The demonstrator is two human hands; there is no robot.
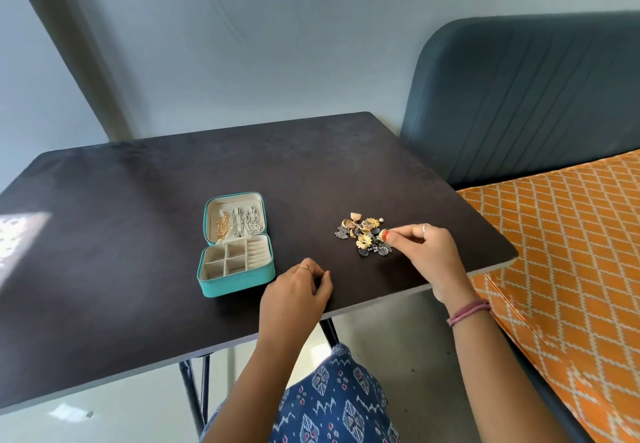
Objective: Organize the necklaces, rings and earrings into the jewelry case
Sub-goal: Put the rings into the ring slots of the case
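Teal jewelry case sits open on the dark tabletop, toward the near edge and left of centre. Gold and silver necklaces hang in its lid; the tray compartments look bare. A pile of earrings lies near the right edge, well apart from the case. Right hand is at the pile, fingers pinching a small gold piece, too small to tell which kind. Left hand rests on the tabletop between case and pile, just beside the case, fingers loosely curled and holding nothing. Orange patterned bed is to the right.
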